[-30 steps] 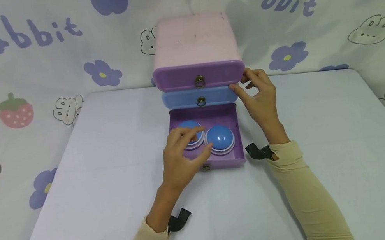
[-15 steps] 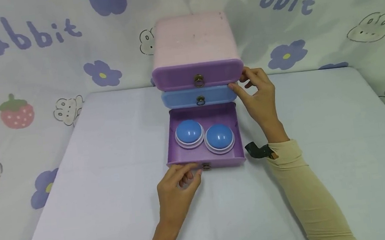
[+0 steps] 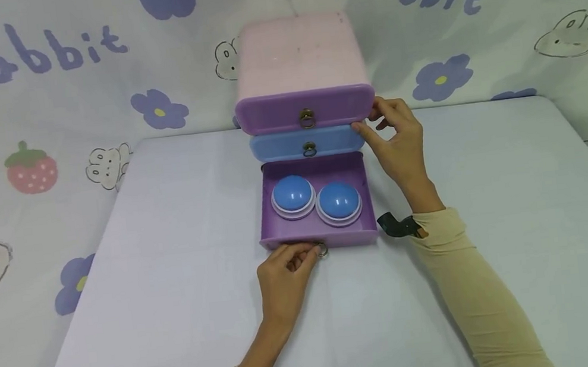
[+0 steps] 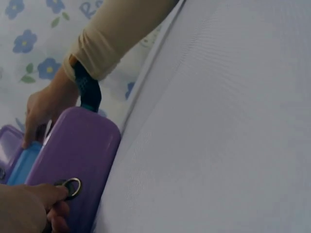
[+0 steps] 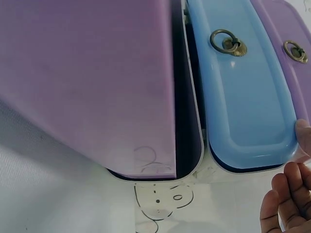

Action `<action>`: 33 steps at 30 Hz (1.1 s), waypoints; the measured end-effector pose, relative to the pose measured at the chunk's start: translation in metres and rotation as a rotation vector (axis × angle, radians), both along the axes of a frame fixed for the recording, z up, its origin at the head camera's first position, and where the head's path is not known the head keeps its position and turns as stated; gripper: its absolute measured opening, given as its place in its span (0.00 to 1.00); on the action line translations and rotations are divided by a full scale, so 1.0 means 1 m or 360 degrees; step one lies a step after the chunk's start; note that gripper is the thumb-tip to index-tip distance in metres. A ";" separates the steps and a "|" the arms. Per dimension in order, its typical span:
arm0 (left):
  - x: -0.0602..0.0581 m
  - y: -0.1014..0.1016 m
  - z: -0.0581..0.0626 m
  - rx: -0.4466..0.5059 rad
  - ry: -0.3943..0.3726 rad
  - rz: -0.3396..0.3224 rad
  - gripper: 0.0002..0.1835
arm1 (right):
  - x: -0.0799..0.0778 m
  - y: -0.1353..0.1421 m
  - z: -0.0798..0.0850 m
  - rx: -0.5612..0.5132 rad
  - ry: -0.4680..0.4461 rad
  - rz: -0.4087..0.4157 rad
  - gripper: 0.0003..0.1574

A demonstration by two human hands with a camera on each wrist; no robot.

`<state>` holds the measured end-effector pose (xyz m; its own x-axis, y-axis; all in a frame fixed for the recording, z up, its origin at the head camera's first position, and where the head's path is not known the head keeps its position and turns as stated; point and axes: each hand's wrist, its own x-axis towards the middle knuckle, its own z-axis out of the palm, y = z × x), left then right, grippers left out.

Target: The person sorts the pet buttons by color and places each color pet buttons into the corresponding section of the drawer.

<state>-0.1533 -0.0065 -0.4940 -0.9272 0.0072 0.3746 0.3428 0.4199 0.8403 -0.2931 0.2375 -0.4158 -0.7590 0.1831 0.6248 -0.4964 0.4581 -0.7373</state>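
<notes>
A small pink drawer cabinet point(image 3: 299, 54) stands at the table's back, with purple and blue drawer fronts. Its bottom purple drawer point(image 3: 317, 232) is pulled out. Two blue domed push buttons with white bases sit inside, the left one point(image 3: 293, 194) and the right one point(image 3: 339, 201). My left hand point(image 3: 285, 283) pinches the ring pull point(image 4: 73, 187) on that drawer's front between thumb and fingers. My right hand point(image 3: 400, 142) holds the cabinet's right side: the thumb lies at the front, by the edge of the blue drawer point(image 5: 243, 87), with the other fingers beside it.
The white table point(image 3: 185, 278) reaches out on both sides of the cabinet. Behind it hangs a printed cloth point(image 3: 184, 57) with flowers, rabbits and lettering. Black bands point(image 3: 397, 224) are worn at both wrists. The top purple drawer point(image 3: 276, 113) and the blue one are closed.
My left hand has come back from above the buttons to the open drawer's front and taken hold of its ring pull. The right hand stays at the cabinet's side.
</notes>
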 end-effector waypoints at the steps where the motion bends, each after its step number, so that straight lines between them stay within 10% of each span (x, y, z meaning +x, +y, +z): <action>1: -0.001 0.000 0.000 0.0000 0.0006 0.0005 0.04 | -0.001 0.000 0.000 0.0005 0.0004 0.0008 0.30; 33: -0.078 0.021 -0.003 0.0142 0.0071 0.0026 0.06 | -0.001 0.002 -0.002 0.0025 -0.0020 -0.0013 0.30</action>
<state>-0.2311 0.0148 -0.4967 -0.9094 -0.0432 0.4137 0.3741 0.3500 0.8588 -0.2938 0.2393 -0.4177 -0.7653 0.1794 0.6182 -0.4834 0.4739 -0.7360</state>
